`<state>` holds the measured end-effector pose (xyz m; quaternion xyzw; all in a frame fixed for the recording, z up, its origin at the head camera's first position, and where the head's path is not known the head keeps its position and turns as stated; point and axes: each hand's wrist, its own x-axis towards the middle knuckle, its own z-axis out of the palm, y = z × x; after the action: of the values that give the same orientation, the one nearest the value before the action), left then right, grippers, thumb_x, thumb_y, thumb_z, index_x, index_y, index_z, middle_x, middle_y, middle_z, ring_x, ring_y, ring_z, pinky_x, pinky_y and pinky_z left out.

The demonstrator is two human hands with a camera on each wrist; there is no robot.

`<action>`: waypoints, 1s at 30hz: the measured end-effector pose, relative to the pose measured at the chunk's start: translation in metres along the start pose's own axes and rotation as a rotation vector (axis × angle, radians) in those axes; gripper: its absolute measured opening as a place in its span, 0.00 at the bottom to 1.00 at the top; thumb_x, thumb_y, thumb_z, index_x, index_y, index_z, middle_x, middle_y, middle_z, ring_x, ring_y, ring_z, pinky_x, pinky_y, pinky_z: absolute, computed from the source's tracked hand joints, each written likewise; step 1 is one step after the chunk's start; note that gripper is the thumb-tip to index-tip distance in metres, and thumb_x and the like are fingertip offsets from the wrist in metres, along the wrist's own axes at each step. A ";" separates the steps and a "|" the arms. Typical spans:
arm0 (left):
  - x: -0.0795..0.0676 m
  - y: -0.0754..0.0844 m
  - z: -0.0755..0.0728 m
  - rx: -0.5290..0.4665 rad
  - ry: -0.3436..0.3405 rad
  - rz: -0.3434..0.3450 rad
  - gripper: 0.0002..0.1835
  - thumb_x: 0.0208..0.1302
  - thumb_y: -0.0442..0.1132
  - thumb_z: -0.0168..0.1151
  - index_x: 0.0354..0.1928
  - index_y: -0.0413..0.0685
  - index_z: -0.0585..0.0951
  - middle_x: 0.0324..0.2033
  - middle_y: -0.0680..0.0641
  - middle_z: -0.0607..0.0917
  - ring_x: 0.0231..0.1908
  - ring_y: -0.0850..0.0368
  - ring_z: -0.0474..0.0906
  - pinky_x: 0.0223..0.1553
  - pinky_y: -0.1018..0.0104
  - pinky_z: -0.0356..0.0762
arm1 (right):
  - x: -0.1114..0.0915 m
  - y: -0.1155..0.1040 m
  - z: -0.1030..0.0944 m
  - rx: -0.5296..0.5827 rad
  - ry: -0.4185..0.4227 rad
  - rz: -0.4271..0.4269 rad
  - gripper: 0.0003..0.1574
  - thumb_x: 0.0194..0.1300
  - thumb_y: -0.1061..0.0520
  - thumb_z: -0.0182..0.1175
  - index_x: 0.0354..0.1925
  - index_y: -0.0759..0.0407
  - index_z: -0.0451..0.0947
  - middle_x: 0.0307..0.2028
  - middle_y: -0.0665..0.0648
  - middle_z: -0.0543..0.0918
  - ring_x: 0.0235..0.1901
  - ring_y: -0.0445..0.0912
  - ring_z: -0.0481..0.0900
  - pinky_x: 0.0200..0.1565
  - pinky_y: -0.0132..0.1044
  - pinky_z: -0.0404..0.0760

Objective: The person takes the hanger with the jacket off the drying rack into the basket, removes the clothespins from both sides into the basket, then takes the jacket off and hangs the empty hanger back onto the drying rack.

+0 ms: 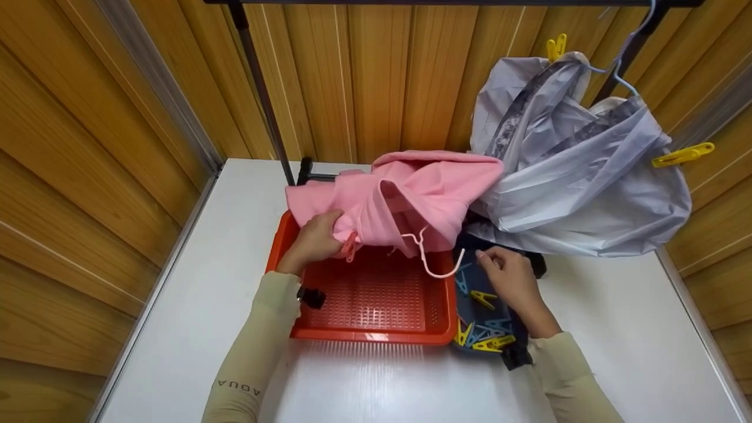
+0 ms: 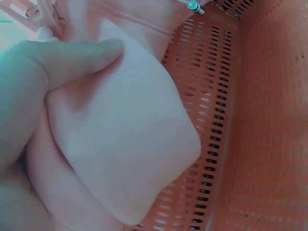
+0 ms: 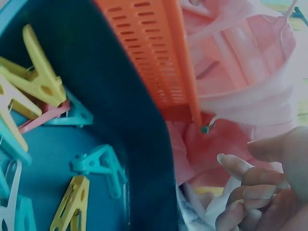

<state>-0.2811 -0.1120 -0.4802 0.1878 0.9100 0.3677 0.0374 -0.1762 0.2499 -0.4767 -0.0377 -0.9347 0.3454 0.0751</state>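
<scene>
Tan sleeves (image 1: 252,346) reach up from the bottom edge. At centre-left the left hand (image 1: 317,238) pinches a pink garment (image 1: 411,202) beside a red clothespin (image 1: 350,247); right of centre, the right hand (image 1: 514,282) hangs over a dark blue bin (image 3: 144,130), fingers loosely bent, thumb apart. Yellow and blue clothespins (image 1: 483,299) lie inside it. Rumpled, the pink cloth covers the far part of a perforated red basket (image 1: 376,337) — a white hook (image 1: 437,276) juts from it. Upper right — a grey garment (image 1: 587,194) hangs.

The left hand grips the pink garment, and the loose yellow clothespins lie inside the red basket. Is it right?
Not quite: the loose yellow clothespins lie in the blue bin beside the red basket, as the head view shows. The left hand grips the pink garment.
</scene>
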 end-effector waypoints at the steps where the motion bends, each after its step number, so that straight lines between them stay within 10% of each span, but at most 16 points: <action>1: 0.000 0.002 -0.001 0.007 0.006 -0.003 0.19 0.46 0.50 0.67 0.37 0.51 0.74 0.25 0.50 0.75 0.27 0.55 0.70 0.30 0.65 0.68 | 0.000 -0.002 0.000 0.001 -0.002 -0.004 0.20 0.63 0.39 0.51 0.28 0.50 0.79 0.14 0.49 0.66 0.15 0.43 0.65 0.19 0.32 0.62; 30: 0.002 0.040 -0.007 0.104 0.215 -0.120 0.23 0.47 0.51 0.64 0.42 0.45 0.74 0.31 0.44 0.79 0.31 0.49 0.74 0.34 0.56 0.71 | -0.005 -0.086 0.045 0.235 -0.136 -0.159 0.18 0.65 0.42 0.50 0.26 0.48 0.79 0.16 0.48 0.71 0.18 0.42 0.65 0.24 0.32 0.64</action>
<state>-0.2720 -0.0900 -0.4478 0.0943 0.9361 0.3354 -0.0480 -0.1805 0.1556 -0.4546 0.0689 -0.8907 0.4472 0.0425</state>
